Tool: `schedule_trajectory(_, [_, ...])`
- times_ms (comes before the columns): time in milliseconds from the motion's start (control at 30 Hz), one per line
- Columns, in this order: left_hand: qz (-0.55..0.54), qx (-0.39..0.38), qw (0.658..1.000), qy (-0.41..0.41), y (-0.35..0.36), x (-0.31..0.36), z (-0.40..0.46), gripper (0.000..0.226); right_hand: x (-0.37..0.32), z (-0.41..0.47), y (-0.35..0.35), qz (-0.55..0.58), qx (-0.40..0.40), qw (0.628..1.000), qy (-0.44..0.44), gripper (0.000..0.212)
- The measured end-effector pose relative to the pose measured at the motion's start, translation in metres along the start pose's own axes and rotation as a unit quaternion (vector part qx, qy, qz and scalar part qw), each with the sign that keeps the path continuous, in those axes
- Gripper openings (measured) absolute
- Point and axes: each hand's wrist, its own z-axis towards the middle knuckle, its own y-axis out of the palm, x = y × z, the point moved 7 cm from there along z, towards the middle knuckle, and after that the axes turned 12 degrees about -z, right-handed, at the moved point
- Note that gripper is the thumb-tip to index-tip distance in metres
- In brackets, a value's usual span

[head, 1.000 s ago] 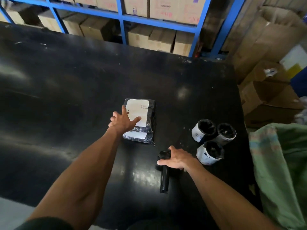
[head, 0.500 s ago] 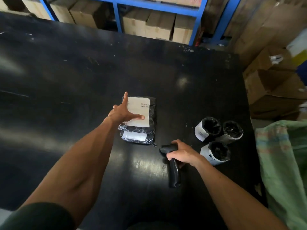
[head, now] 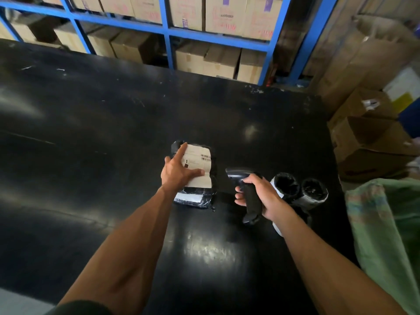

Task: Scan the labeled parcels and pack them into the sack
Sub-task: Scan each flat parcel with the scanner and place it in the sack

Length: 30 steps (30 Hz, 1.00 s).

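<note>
A flat black parcel (head: 198,196) with a white barcode label lies on the black table (head: 113,133). My left hand (head: 176,175) presses on it, index finger along the label's left edge and thumb across its lower part. To the right, my right hand (head: 267,195) grips a black handheld scanner (head: 251,201), lifted off the table with its head toward the parcel. Two rolled black parcels (head: 286,185) with white labels lie behind that hand. A third roll (head: 277,228) is mostly hidden under my forearm. The green woven sack (head: 386,235) hangs open at the table's right edge.
Blue shelving (head: 168,32) full of cardboard boxes stands behind the table's far edge. More brown boxes (head: 368,142) are stacked on the floor at the right, beyond the sack.
My right hand closed around the scanner and lifted it from lying flat on the table to upright beside the parcel. My left hand stayed on the parcel, thumb sliding over the label.
</note>
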Motion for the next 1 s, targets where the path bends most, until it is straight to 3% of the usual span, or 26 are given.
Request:
schedule_trajectory(167, [-0.039,0.055,0.998,0.004,-0.002,-0.006,-0.033,0.104,-0.033,-0.026,0.013,-0.027,0.054,0.994,-0.094,0.032])
schedule_trajectory(433, [-0.039,0.061,0.997,0.034,-0.002,-0.006,-0.067,0.100,-0.050,-0.060,0.031,-0.096,0.085,0.972,-0.197,0.028])
schedule_trajectory(667, [-0.038,0.060,0.996,0.057,-0.002,-0.001,-0.080,0.100,-0.048,-0.074,0.024,-0.133,0.098,0.965,-0.203,0.028])
schedule_trajectory(1000, [-0.067,0.068,0.994,0.051,-0.005,0.000,-0.080,0.101,-0.040,-0.073,0.021,-0.090,0.064,0.981,-0.160,0.032])
